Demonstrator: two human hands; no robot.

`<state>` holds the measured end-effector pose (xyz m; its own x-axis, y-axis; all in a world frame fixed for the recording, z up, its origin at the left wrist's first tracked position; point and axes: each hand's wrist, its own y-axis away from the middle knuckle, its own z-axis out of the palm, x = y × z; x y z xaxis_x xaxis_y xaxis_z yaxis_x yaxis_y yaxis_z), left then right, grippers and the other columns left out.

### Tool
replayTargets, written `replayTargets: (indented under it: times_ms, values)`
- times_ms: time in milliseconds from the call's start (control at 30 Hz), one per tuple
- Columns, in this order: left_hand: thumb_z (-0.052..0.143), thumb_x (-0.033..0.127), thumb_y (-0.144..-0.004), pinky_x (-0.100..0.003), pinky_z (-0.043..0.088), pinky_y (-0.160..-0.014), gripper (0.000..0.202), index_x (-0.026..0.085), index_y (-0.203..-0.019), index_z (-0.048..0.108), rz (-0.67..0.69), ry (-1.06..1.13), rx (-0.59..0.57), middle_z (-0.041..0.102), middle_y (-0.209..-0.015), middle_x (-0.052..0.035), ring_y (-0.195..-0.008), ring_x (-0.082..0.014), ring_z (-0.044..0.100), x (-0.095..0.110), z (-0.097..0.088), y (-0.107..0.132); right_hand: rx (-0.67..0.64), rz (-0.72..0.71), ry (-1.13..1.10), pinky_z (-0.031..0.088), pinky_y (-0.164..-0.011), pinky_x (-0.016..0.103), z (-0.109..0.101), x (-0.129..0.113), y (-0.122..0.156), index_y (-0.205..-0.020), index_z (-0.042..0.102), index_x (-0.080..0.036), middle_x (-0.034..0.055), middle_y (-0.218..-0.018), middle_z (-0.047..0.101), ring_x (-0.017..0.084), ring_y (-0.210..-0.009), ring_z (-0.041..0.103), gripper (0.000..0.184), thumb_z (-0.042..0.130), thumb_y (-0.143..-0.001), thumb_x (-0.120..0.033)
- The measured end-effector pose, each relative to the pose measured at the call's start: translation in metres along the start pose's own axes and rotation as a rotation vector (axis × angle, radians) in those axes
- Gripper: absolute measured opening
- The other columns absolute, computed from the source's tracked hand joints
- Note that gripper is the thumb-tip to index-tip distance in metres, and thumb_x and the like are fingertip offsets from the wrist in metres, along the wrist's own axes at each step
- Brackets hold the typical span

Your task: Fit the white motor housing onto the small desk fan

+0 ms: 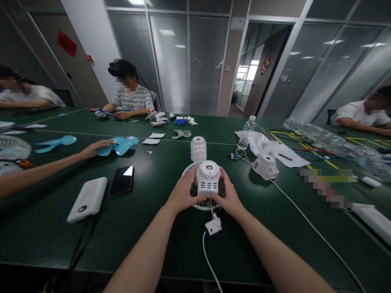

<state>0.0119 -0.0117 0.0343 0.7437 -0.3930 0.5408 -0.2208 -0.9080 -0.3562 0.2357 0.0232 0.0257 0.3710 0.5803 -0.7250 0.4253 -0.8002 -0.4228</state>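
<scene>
Both my hands grip a white fan motor housing (208, 179) from its two sides. My left hand (184, 189) has its fingers around the left side, and my right hand (227, 192) is around the right. The housing has vents and a round hole in its top. Beneath it lies a round white fan grille (187, 173), partly hidden by the housing and my hands. A small white piece (213, 225) hangs on the cable in front of the housing. Just behind the grille stands another white housing (198, 148).
A third housing (265, 167) lies at right, its cable running toward the front edge. A bottle (247, 132) stands behind it. At left are a phone (122, 180) and a power bank (88, 199). Another person's hand touches blue fan blades (119, 146). Several people sit around the table.
</scene>
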Motion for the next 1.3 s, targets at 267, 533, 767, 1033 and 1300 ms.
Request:
replayTargets:
  times_ms: [267,533,767,1033,1300]
  values:
    - [0.073,0.053,-0.067,-0.056,0.026,-0.113,0.106,0.023,-0.149,0.012,-0.015,0.089,0.037,0.029,-0.152,-0.0139,-0.139,-0.0350,0.030,0.001,-0.001,0.004,0.009,-0.060,-0.057,0.025,-0.114,0.052,-0.002,0.002,-0.001,-0.148,0.020,-0.025,0.0095,-0.152,0.031,0.032,-0.139,0.031,0.089,0.068,-0.077,-0.049]
    - [0.072,0.053,-0.069,-0.055,0.025,-0.114,0.099,0.023,-0.147,0.019,0.007,0.095,0.061,0.034,-0.150,-0.0132,-0.137,-0.0337,0.033,-0.003,0.001,0.004,0.018,-0.020,-0.172,0.029,-0.113,0.051,-0.001,0.006,-0.003,-0.147,0.024,-0.028,0.0090,-0.149,0.037,0.031,-0.135,0.038,0.093,0.073,-0.071,-0.050]
    - [0.076,0.050,-0.065,-0.053,0.029,-0.112,0.100,0.026,-0.145,0.022,-0.036,0.098,0.067,0.036,-0.149,-0.0101,-0.136,-0.0327,0.036,0.001,-0.002,0.005,-0.003,-0.030,-0.174,0.024,-0.115,0.052,-0.003,0.005,-0.002,-0.147,0.024,-0.027,0.0087,-0.151,0.034,0.031,-0.139,0.033,0.091,0.072,-0.073,-0.048]
    - [0.074,0.054,-0.066,-0.055,0.029,-0.111,0.099,0.025,-0.146,0.024,-0.058,0.083,0.056,0.037,-0.148,-0.0115,-0.135,-0.0345,0.036,-0.001,0.002,0.004,-0.051,-0.006,-0.165,0.023,-0.115,0.053,-0.006,0.001,-0.002,-0.148,0.020,-0.028,0.0079,-0.152,0.031,0.029,-0.140,0.031,0.090,0.071,-0.075,-0.039]
    - [0.075,0.052,-0.065,-0.056,0.029,-0.111,0.101,0.024,-0.147,0.022,-0.049,0.117,0.056,0.037,-0.148,-0.0136,-0.136,-0.0360,0.035,-0.001,0.002,0.004,-0.031,0.002,-0.226,0.025,-0.115,0.051,-0.004,-0.007,0.001,-0.148,0.019,-0.028,0.0079,-0.152,0.031,0.027,-0.140,0.032,0.089,0.071,-0.075,-0.029]
